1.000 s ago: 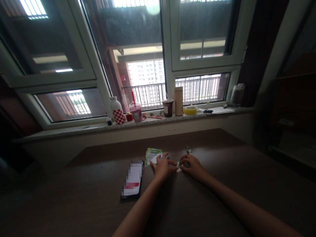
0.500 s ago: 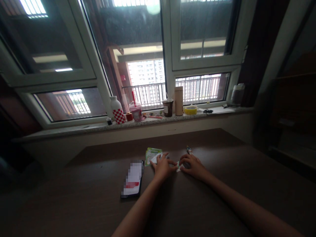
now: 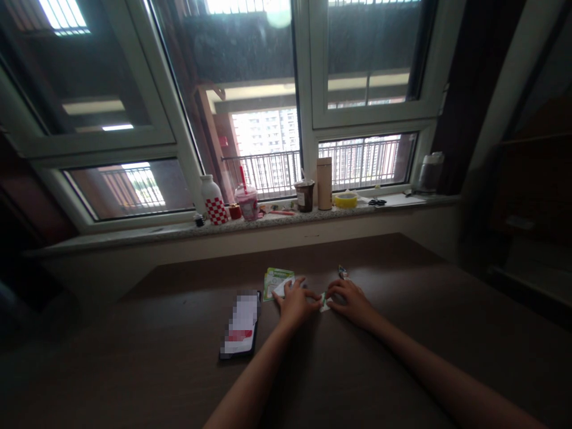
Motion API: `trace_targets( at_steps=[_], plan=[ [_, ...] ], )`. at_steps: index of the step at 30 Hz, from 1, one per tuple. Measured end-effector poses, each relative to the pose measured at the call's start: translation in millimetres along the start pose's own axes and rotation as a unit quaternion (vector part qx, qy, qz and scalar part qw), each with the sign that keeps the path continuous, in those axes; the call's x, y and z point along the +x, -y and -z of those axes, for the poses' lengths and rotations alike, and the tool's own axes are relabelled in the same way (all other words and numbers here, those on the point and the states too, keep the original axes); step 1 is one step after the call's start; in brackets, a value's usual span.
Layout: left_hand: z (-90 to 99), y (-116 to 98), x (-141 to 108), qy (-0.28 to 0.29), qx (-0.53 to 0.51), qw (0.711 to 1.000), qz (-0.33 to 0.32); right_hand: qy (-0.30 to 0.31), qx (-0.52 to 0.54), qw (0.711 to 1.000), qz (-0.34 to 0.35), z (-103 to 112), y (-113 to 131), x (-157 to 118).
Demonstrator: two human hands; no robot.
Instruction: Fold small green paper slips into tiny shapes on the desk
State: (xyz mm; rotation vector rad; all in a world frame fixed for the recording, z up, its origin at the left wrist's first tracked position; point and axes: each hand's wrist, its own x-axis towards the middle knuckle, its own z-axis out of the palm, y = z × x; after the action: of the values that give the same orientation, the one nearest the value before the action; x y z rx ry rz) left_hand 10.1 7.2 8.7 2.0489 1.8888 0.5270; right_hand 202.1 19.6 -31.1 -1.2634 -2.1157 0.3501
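A small green-and-white piece of paper (image 3: 324,302) lies low over the table between my hands. My left hand (image 3: 295,304) pinches its left edge with thumb and index finger, the other fingers spread over a stack of green-and-white cards (image 3: 271,283). From the right, my right hand (image 3: 351,301) has its thumb and curled index finger closed on the other edge. What is printed on the piece is too small to read. Just beyond the right fingers lies a small, dark, colourful object (image 3: 342,271) whose kind I cannot make out.
A phone (image 3: 240,325) with a blurred screen lies left of my left forearm on the brown table (image 3: 402,369). Along the windowsill stand a checked bottle (image 3: 215,205), a pink drink cup (image 3: 247,202), a brown cup (image 3: 305,196), a tan cylinder (image 3: 324,185), yellow tape (image 3: 345,201) and scissors (image 3: 378,202).
The right fingertips have shifted very slightly on the small paper, and a little more of its green shows. The left hand, cards and phone look the same.
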Motion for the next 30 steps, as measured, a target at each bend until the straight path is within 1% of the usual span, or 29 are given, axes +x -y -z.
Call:
trace_targets(
  at_steps=[4,10,15,18,20,24,30],
  plan=[
    [1.7,-0.1,-0.5,0.002,-0.002,1.000,-0.003,0.005,-0.012,1.000,-0.009,1.1,1.7,0.9],
    [2.4,-0.5,-0.3,0.003,0.003,1.000,0.003,0.005,-0.011,1.000,0.000,1.8,0.8,-0.4],
    [1.1,-0.2,-1.4,0.000,-0.001,1.000,0.003,-0.022,0.003,1.000,0.018,1.6,-0.5,-2.0],
    [-0.7,0.9,-1.5,-0.001,-0.003,1.000,-0.001,-0.050,-0.009,0.998,0.038,2.2,-0.3,-2.6],
    [-2.3,2.3,-1.1,-0.003,-0.001,1.000,-0.003,-0.058,-0.022,0.997,0.054,2.0,0.4,-3.1],
    [-4.9,4.9,-0.5,-0.014,-0.003,1.000,-0.007,-0.035,-0.042,0.995,0.081,1.3,3.0,-4.3],
    [-4.2,2.9,-3.7,-0.023,0.005,1.000,-0.016,0.003,-0.053,0.997,0.056,4.8,10.1,-5.6]
  ],
)
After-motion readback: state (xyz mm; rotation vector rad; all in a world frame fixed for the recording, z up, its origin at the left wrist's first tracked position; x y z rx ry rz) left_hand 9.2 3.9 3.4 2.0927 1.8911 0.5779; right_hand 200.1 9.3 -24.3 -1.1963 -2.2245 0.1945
